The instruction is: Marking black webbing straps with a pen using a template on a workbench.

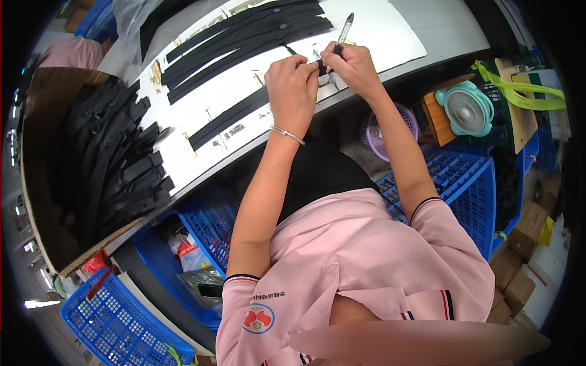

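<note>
A long black fabric strip (231, 121) lies slantwise on the white board (400, 36) in front of me. My left hand (292, 85), a bracelet at its wrist, has its fingers bent together on the strip near its right end. In my right hand (354, 68) is a clear pen (345, 30) with dark ends, pinched between thumb and fingers and pointing up and away. The fingers of this hand also meet the strip's end, close to my left fingertips. Farther back on the board, several more black strips (241, 52) lie side by side.
A cardboard box (36, 183) heaped with black strips (101, 158) stands at the left. Blue plastic crates (467, 183) are below the table on both sides. At the right are a turquoise fan (467, 108) and a purple basket (376, 139).
</note>
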Demonstrator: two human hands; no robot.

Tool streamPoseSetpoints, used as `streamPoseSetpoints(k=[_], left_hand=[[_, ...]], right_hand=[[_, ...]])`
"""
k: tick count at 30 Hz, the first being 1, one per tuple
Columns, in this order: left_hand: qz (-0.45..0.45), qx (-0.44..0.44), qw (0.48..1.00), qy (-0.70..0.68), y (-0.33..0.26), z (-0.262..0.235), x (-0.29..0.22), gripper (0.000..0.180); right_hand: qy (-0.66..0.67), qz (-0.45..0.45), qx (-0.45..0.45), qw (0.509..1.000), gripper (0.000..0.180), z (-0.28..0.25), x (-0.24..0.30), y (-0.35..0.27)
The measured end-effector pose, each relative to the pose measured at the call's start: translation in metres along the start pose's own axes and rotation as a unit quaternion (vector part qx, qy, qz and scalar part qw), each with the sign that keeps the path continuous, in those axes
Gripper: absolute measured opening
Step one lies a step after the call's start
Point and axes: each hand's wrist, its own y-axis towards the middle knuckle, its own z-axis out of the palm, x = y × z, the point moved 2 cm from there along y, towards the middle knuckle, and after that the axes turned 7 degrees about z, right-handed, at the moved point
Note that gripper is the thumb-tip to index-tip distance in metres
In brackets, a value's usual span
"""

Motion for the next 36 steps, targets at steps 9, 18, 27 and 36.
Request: streamPoseSetpoints(k=[9,18,27,36], left_hand=[[0.007,0.043,0.998,0.034,-0.009,0.004,0.014,0.020],[0.050,0.147,0.968,0.196,0.030,-0.004,0.031,0.066],[0.051,0.178,0.936,0.300,0.100,0.021,0.199,0.062],[-0.023,0.188,0.953,0.234,0.072,-0.023,0.169,0.064]], right_hand=[[-0.067,-0.024,-0.025,0.997,0.024,0.016,-0.031,0.012],[0.064,-0.040,-0.161,0.984,0.031,-0.001,-0.005,-0.003],[0.038,-0.010,-0.121,0.992,0.032,-0.002,0.006,-0.003],[0.001,-0.049,-0.149,0.988,0.027,0.004,-0.004,-0.001]])
